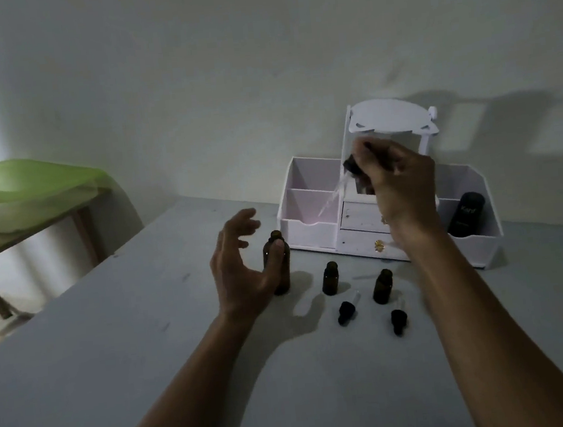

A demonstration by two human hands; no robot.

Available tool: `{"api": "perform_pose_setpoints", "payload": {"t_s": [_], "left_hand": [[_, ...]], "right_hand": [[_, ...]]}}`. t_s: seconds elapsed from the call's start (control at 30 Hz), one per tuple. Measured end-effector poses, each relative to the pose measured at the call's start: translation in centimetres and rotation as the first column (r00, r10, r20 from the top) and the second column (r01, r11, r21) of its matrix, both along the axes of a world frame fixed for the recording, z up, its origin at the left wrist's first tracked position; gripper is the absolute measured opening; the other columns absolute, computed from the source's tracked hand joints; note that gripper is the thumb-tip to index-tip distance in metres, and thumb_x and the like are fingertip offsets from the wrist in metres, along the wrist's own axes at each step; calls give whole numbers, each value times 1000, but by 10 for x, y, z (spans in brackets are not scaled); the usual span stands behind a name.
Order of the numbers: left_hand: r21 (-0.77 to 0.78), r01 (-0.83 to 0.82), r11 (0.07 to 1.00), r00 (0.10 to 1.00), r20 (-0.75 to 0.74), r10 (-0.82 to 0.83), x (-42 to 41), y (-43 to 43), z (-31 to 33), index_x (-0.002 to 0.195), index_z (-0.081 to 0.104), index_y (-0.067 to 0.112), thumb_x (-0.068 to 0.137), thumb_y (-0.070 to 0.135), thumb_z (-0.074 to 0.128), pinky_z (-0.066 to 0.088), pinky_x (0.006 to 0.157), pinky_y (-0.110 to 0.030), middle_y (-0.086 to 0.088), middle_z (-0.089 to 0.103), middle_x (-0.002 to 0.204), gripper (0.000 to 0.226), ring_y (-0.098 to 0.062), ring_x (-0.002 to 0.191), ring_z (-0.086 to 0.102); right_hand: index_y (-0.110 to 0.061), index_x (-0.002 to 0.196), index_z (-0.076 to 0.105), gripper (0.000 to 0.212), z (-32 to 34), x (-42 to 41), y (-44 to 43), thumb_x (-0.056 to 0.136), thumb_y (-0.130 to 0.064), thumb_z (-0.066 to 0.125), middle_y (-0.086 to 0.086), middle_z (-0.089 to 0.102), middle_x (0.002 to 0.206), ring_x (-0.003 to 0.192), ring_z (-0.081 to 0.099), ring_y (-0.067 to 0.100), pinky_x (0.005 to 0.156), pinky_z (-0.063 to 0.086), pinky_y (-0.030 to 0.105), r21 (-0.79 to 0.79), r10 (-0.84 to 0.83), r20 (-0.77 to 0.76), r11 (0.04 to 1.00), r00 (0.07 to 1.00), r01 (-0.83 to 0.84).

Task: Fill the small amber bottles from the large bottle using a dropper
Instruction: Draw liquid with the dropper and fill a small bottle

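The large amber bottle (277, 265) stands uncapped on the grey table (114, 350). My left hand (240, 269) is just left of it, fingers spread, thumb touching its side. My right hand (397, 181) is raised above the table and grips a dropper (342, 181) by its black cap; the glass tube points down and left, its tip above and to the right of the large bottle's mouth. Two small amber bottles (330, 278) (382, 286) stand uncapped in front of my right arm. Two black dropper caps (347, 310) (399, 319) lie near them.
A white organiser (312, 231) with open compartments, drawers and a small upper shelf stands at the back of the table; a black bottle (466, 216) sits in its right compartment. A green-lidded bin (23, 190) rests on a wooden stand at the left.
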State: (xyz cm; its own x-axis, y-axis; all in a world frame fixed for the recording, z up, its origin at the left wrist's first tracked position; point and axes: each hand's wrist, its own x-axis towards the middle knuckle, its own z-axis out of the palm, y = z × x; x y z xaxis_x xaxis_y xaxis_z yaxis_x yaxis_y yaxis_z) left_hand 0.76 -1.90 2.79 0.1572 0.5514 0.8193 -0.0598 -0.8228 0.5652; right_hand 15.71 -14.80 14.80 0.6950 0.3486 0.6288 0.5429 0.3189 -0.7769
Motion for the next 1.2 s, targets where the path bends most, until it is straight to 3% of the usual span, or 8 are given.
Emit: {"api": "perform_pose_setpoints", "payload": {"t_s": [0.07,0.17,0.4,0.57,0.73,0.83,0.97,1.2], "left_hand": [[71,61,996,997,53,-64,3,-26,6,108,63,2,85,22,67,49,72,-16,-1,66,85,31,-6,78,63],[-83,222,971,972,-60,-227,14,-59,4,101,68,14,83,24,71,52,64,-17,7,68,78,21,-5,71,66],[-543,97,834,840,-405,-361,52,-67,-18,144,47,21,81,31,80,44,91,-21,2,53,142,72,-13,121,55],[-603,100,792,827,-392,-403,58,-61,-21,139,54,15,81,24,81,49,98,-29,-4,66,129,65,-15,114,63],[-629,113,769,837,-356,-414,55,-54,-22,128,64,14,79,17,82,53,98,-29,2,73,115,52,-10,104,68],[-637,116,762,842,-344,-416,55,-56,-23,119,69,17,81,13,80,50,99,-25,8,72,109,39,-7,102,66],[-621,122,774,850,-337,-405,55,-55,-26,114,72,18,82,11,78,51,97,-23,11,72,103,33,-2,95,66],[-612,126,781,833,-362,-418,54,-55,-23,119,70,13,84,12,76,49,103,-30,0,72,118,36,-12,108,66]], "right_hand": [[-12,100,75,13,-7,11,-10,91,-20,70,-2,74,83,74,72,8,70,59,23,-85,-7,-40,996,999,4],[-15,99,76,13,-16,23,-19,89,-23,72,-3,75,87,84,73,16,72,61,28,-185,-24,-65,983,998,12],[-19,93,75,6,-22,28,-25,88,-21,73,-8,72,81,75,69,12,60,53,12,-228,4,-99,973,995,-27],[-29,82,73,7,-30,27,-18,88,-24,74,-12,73,78,78,71,18,76,60,27,-276,20,-77,960,997,-41],[-25,84,75,5,-39,29,-12,88,-22,74,-12,74,77,74,72,6,82,61,39,-328,26,-50,944,998,-41],[-25,87,76,2,-43,30,-9,87,-25,74,-5,76,83,80,73,17,84,61,43,-367,9,-2,930,1000,-9],[-23,90,76,4,-46,29,-8,88,-24,73,-10,73,81,78,71,7,83,60,34,-393,12,43,920,999,6],[-12,91,78,9,-46,26,-7,88,-19,73,-12,70,73,59,64,-9,63,50,6,-378,2,126,925,992,46]]}}
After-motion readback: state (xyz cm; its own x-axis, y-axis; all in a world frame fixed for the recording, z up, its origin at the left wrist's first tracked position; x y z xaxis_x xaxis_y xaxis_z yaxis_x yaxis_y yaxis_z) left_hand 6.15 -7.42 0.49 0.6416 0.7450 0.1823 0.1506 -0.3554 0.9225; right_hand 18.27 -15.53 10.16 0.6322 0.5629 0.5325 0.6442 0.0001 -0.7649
